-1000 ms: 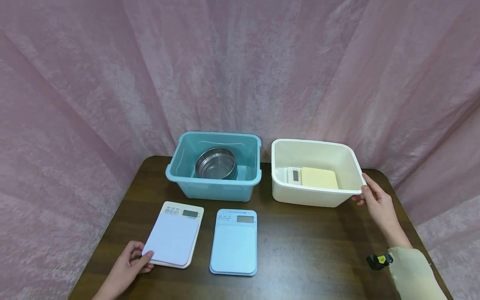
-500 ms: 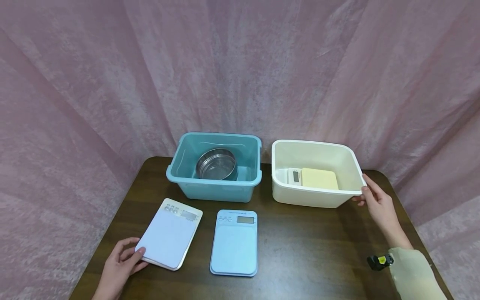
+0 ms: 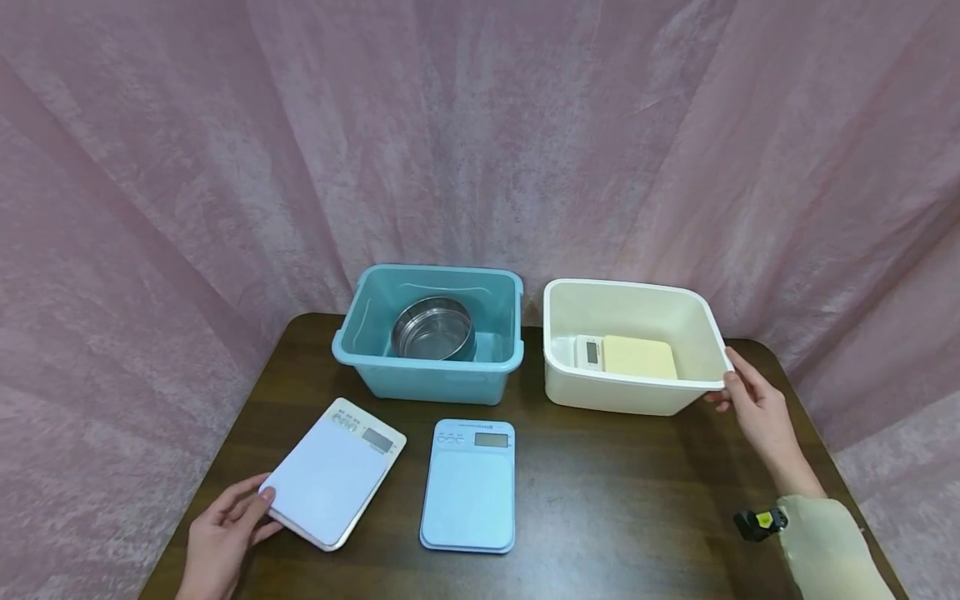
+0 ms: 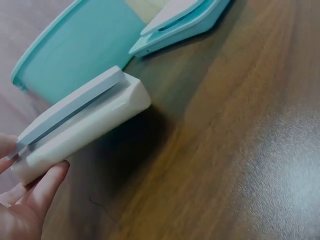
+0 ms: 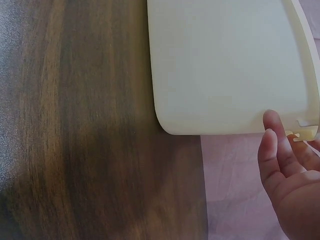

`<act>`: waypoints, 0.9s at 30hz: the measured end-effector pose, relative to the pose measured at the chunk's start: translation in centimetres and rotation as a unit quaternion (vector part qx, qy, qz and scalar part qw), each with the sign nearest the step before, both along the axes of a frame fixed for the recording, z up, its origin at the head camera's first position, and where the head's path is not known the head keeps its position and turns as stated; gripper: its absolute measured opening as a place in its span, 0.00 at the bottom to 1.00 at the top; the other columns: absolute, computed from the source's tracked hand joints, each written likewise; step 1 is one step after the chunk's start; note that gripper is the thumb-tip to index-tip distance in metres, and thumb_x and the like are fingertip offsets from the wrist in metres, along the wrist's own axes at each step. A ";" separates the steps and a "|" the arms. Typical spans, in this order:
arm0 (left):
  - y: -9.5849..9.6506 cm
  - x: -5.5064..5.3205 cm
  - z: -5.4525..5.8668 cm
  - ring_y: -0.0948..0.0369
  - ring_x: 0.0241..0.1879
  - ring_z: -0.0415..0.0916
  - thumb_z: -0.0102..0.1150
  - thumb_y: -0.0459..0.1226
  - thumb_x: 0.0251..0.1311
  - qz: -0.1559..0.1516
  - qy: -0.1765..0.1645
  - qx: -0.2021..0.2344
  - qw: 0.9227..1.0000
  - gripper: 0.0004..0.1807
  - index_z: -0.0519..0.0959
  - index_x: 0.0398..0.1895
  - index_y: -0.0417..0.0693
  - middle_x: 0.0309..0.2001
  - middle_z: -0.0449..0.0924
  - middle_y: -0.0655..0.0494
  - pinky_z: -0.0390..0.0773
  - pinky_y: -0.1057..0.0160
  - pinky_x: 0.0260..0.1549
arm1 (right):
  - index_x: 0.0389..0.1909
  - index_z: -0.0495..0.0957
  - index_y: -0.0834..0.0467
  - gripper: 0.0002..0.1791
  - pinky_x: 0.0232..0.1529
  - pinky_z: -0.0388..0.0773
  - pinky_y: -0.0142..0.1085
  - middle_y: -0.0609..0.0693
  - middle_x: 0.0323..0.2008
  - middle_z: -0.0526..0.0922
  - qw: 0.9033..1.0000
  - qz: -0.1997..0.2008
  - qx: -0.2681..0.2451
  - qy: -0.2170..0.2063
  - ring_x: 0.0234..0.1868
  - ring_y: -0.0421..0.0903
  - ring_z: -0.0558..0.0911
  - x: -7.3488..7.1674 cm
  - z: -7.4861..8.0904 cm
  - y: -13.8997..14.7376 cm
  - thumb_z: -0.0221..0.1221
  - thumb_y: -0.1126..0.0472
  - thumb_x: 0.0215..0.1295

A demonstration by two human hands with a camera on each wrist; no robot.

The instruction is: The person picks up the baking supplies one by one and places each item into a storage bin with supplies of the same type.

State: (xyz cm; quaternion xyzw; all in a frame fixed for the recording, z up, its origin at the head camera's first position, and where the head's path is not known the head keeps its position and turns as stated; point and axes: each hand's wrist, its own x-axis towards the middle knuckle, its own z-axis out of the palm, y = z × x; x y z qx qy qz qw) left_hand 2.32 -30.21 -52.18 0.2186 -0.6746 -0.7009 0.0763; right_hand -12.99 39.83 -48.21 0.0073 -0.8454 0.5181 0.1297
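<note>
My left hand (image 3: 217, 533) pinches a white kitchen scale (image 3: 330, 471) at its near left corner, thumb on top and fingers beneath. In the left wrist view the scale (image 4: 95, 115) is held tilted above the wood, with a dark shadow under it. At the far right, my right hand (image 3: 761, 417) grips the right end of the rim of a cream plastic bin (image 3: 615, 395). A kitchen scale with a pale yellow top (image 3: 637, 357) lies inside that bin. Right of the white scale, a light blue kitchen scale (image 3: 468, 500) lies flat on the table.
A blue plastic bin (image 3: 442, 382) stands at the back of the brown wooden table (image 3: 615, 500), left of the cream one. Round metal sieves (image 3: 432, 329) sit inside it. A pink curtain (image 3: 480, 150) hangs close behind both bins.
My left hand has moved a little left and toward me, and the white scale has turned clockwise with it. My right hand and the bins have stayed in place.
</note>
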 end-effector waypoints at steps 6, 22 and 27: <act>0.4 0.1 1.0 0.66 0.41 0.88 0.67 0.31 0.68 -0.010 0.029 0.000 1.000 0.21 0.80 0.62 0.30 0.44 0.90 0.66 0.88 0.58 0.35 | 0.79 0.58 0.67 0.29 0.30 0.81 0.23 0.24 0.33 0.82 1.000 -0.004 0.002 -0.020 0.30 0.30 0.85 -0.1 0.2 0.1 0.48 0.62 0.83; 0.9 -1.1 5.8 0.65 0.43 0.87 0.66 0.34 0.70 -0.095 0.033 -0.050 0.994 0.24 0.78 0.64 0.29 0.48 0.88 0.67 0.88 0.56 0.35 | 0.80 0.57 0.66 0.29 0.30 0.80 0.22 0.26 0.33 0.82 1.000 -0.002 0.005 -0.020 0.30 0.29 0.85 0.0 0.1 0.1 0.48 0.61 0.84; 2.1 -1.6 6.8 0.64 0.43 0.87 0.64 0.31 0.71 -0.119 0.063 -0.046 0.990 0.21 0.78 0.63 0.27 0.48 0.89 0.63 0.88 0.56 0.35 | 0.79 0.58 0.67 0.29 0.29 0.80 0.23 0.27 0.32 0.82 1.000 -0.001 0.003 -0.016 0.30 0.30 0.86 -0.1 -0.1 0.1 0.48 0.62 0.84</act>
